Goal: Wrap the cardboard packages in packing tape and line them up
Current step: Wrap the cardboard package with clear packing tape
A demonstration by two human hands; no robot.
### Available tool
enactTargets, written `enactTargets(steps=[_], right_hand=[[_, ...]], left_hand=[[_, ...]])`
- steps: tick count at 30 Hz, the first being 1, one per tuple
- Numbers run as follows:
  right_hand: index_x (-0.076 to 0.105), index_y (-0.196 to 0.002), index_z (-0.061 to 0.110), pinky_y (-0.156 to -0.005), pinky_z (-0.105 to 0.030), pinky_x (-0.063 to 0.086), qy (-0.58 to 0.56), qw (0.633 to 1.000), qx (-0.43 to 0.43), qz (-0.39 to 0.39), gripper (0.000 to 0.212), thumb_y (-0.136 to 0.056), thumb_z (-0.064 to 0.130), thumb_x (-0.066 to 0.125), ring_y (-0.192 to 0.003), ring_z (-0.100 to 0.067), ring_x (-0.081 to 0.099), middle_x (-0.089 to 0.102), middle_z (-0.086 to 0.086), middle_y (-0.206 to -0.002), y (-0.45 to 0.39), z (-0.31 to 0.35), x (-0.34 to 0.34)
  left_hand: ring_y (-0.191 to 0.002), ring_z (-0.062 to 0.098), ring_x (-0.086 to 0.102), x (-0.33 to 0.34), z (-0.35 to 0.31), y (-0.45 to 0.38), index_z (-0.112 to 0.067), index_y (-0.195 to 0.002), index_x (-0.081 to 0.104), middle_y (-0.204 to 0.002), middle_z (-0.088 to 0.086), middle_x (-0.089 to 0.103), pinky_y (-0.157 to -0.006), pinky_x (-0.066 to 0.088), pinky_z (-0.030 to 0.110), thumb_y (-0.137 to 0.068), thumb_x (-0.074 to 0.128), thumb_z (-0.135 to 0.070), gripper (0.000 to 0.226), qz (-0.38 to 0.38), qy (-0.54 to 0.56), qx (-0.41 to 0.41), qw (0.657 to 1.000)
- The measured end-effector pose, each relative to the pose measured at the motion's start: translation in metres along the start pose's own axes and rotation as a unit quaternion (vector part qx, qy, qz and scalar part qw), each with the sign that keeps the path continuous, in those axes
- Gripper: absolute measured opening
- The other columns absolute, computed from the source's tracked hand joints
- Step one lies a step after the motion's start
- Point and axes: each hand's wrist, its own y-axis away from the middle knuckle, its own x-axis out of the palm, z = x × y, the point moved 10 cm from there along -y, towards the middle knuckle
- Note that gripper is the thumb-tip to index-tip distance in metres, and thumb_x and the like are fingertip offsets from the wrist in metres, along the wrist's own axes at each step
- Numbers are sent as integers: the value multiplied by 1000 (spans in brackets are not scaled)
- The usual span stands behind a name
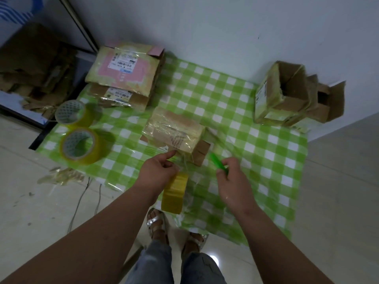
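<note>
1. A small table draped in a green-and-white checked plastic cloth stands against the white wall, and everything below is placed from it.
2. Near the cloth's middle lies a brown cardboard package wrapped in clear yellowish tape, its nearer end showing bare cardboard.
3. The left hand grips a yellow roll of packing tape at the cloth's near edge; a strip of tape runs from the roll up to the package.
4. The right hand is curled round a bright green cutter, just right of that strip.
5. Two more yellow tape rolls sit at the cloth's left edge.
6. Two flat taped packages with shipping labels are stacked at the far left corner.
7. Open cardboard boxes stand at the far right corner.
</note>
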Motion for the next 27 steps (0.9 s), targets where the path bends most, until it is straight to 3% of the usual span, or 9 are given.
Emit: enactTargets(steps=[4,7,13,27], right_hand=[[47,-110,31,-50,-25,31,10,994,-95,54,13,-98,29,49,-52,-5,48,49,8,-63,23,37,22],[49,-110,25,-58,-28,33,38,990,-119,66,14,-99,33,48,-63,-13,52,49,10,-70,23,48,30],[49,-108,22,-61,-32,38,122,983,-115,75,17,-99,35,45,-76,-24,59,52,7,-81,13,59,38],[40,-93,23,-52,-32,29,198,970,-119,71,11,-97,33,43,-63,-21,50,43,8,-66,4,77,40]], left_hand=[[-72,13,57,-1,0,-2,-24,-129,63,-83,5,64,-62,49,22,-85,68,-1,50,3,-5,4,1000],[-72,16,57,0,1,-4,-22,-130,62,-79,6,63,-68,50,29,-83,69,0,52,4,-3,7,1000],[-71,14,54,0,5,-5,-23,-133,59,-77,7,58,-66,48,25,-81,75,-8,56,7,2,13,1000],[-65,10,49,0,6,-11,-22,-134,58,-68,0,50,-55,43,16,-81,75,-7,58,1,-18,13,1000]])
